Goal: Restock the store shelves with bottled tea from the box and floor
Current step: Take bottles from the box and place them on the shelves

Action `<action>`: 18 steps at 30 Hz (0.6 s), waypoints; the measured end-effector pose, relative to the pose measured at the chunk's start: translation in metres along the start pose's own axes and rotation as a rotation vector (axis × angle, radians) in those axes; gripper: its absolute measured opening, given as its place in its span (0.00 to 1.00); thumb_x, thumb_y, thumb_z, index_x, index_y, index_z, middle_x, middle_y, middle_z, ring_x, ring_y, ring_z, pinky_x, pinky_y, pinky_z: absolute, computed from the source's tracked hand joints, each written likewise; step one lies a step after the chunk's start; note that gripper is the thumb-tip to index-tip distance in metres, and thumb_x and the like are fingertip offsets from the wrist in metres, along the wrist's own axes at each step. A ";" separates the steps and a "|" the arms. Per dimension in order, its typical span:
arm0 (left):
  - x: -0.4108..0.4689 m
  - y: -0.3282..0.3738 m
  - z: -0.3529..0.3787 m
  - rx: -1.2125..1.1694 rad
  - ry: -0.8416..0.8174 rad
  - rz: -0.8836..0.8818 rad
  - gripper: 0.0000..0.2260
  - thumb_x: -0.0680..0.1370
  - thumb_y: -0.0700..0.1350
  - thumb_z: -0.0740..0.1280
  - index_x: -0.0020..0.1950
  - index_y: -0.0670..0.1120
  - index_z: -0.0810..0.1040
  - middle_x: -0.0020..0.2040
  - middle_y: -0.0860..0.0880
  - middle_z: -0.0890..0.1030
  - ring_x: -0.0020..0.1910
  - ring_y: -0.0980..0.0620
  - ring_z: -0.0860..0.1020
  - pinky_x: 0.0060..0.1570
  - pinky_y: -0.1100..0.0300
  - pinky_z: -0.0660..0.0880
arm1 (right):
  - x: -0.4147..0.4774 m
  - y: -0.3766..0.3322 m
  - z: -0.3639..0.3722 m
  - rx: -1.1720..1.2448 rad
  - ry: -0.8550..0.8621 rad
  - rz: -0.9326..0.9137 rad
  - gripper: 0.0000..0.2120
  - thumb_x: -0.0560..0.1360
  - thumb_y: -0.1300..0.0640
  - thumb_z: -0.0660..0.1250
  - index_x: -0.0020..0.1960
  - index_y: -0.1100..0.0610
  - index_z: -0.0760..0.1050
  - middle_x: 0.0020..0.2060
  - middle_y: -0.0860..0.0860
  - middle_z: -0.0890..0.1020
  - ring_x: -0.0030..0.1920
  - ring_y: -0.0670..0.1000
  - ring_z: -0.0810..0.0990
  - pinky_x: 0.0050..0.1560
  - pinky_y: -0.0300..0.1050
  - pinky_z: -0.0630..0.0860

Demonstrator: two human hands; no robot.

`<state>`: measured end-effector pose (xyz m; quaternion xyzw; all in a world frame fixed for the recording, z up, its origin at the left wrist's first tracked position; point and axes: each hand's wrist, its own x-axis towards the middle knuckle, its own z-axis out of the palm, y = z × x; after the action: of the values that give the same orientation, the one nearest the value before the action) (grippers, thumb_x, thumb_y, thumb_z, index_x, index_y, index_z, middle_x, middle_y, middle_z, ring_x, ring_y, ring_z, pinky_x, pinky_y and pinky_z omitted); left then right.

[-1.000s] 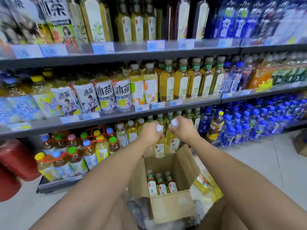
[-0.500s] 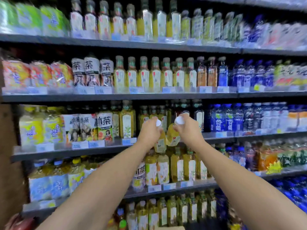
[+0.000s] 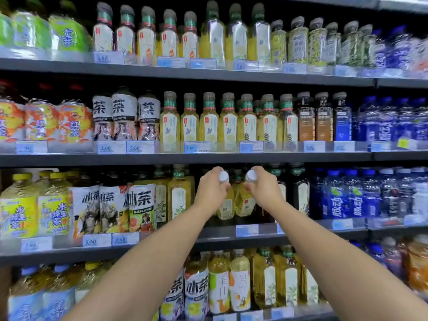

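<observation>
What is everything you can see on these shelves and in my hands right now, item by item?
shelves: four levels, dark grey, filling the view
price tags: many, blue and white, along the shelf edges
green packs: several, green, top level left
orange packs: three, orange, second level left
white-label tea bottles: three, white and black, second level, right of the orange packs
yellow tea bottles: seven in front, yellow, second level middle
blue bottles: many, blue, right side of the upper three levels
held tea bottles: two, yellow with white caps, in front of the third level
left hand: one, bare, grips one bottle's neck
right hand: one, bare, grips the other's neck
</observation>
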<state>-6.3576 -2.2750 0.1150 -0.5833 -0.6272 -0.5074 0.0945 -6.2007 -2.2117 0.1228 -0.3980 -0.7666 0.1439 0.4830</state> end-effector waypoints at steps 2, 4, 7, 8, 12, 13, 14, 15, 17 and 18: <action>0.007 -0.016 0.016 0.003 -0.010 -0.040 0.12 0.77 0.44 0.71 0.60 0.50 0.76 0.49 0.52 0.78 0.45 0.55 0.75 0.40 0.63 0.70 | 0.019 0.012 0.011 -0.075 -0.031 0.019 0.18 0.76 0.55 0.70 0.64 0.55 0.71 0.53 0.57 0.79 0.48 0.55 0.79 0.45 0.47 0.75; 0.015 -0.030 0.031 -0.041 0.019 -0.086 0.12 0.77 0.45 0.72 0.60 0.51 0.77 0.46 0.55 0.79 0.39 0.62 0.73 0.32 0.70 0.65 | 0.037 0.024 0.023 -0.086 -0.073 0.057 0.22 0.76 0.52 0.71 0.67 0.55 0.71 0.53 0.57 0.79 0.46 0.55 0.77 0.42 0.44 0.71; 0.036 -0.040 0.046 -0.091 0.049 -0.126 0.15 0.76 0.48 0.73 0.61 0.48 0.79 0.50 0.51 0.81 0.44 0.57 0.76 0.40 0.66 0.69 | 0.059 0.037 0.043 -0.014 -0.052 0.058 0.20 0.75 0.51 0.72 0.64 0.57 0.74 0.53 0.56 0.81 0.48 0.53 0.77 0.45 0.42 0.70; 0.042 -0.042 0.050 -0.106 0.057 -0.137 0.15 0.75 0.49 0.74 0.60 0.47 0.80 0.49 0.51 0.81 0.46 0.54 0.77 0.43 0.64 0.69 | 0.064 0.041 0.049 0.013 -0.037 0.052 0.18 0.74 0.51 0.72 0.61 0.57 0.76 0.52 0.55 0.82 0.50 0.54 0.79 0.45 0.42 0.69; 0.051 -0.052 0.075 -0.098 -0.003 -0.174 0.15 0.75 0.49 0.73 0.60 0.46 0.79 0.50 0.49 0.83 0.51 0.48 0.81 0.44 0.62 0.69 | 0.069 0.061 0.073 0.054 0.009 0.092 0.22 0.75 0.50 0.71 0.64 0.57 0.72 0.54 0.57 0.83 0.55 0.60 0.80 0.46 0.43 0.71; 0.050 -0.055 0.083 -0.069 -0.066 -0.188 0.16 0.75 0.49 0.73 0.60 0.46 0.77 0.50 0.48 0.83 0.50 0.47 0.82 0.42 0.63 0.70 | 0.066 0.069 0.079 0.059 -0.006 0.111 0.25 0.74 0.50 0.72 0.66 0.58 0.70 0.54 0.57 0.83 0.54 0.60 0.80 0.46 0.43 0.71; 0.046 -0.060 0.090 -0.038 -0.131 -0.207 0.16 0.75 0.49 0.73 0.59 0.45 0.75 0.49 0.47 0.83 0.47 0.47 0.83 0.39 0.62 0.70 | 0.061 0.077 0.085 0.052 -0.039 0.133 0.27 0.73 0.48 0.73 0.66 0.58 0.69 0.55 0.57 0.82 0.52 0.59 0.81 0.44 0.42 0.71; 0.042 -0.064 0.096 0.004 -0.179 -0.233 0.16 0.75 0.50 0.74 0.56 0.45 0.74 0.46 0.47 0.83 0.43 0.48 0.82 0.36 0.61 0.71 | 0.055 0.084 0.090 0.026 -0.086 0.161 0.31 0.72 0.46 0.74 0.67 0.60 0.67 0.56 0.57 0.82 0.50 0.58 0.81 0.43 0.42 0.71; 0.032 -0.074 0.103 0.112 -0.205 -0.309 0.17 0.74 0.53 0.76 0.50 0.45 0.73 0.43 0.47 0.80 0.37 0.51 0.78 0.30 0.61 0.70 | 0.045 0.099 0.098 -0.046 -0.185 0.235 0.44 0.70 0.42 0.75 0.74 0.61 0.58 0.59 0.59 0.79 0.51 0.58 0.80 0.44 0.44 0.73; 0.028 -0.078 0.104 0.148 -0.201 -0.346 0.17 0.74 0.53 0.76 0.49 0.44 0.74 0.42 0.48 0.80 0.37 0.52 0.77 0.28 0.61 0.68 | 0.042 0.104 0.101 -0.090 -0.214 0.281 0.48 0.69 0.41 0.75 0.76 0.61 0.54 0.59 0.60 0.77 0.53 0.60 0.80 0.45 0.47 0.74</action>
<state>-6.3812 -2.1643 0.0451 -0.5063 -0.7597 -0.4079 -0.0146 -6.2473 -2.0971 0.0368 -0.5047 -0.7563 0.2170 0.3553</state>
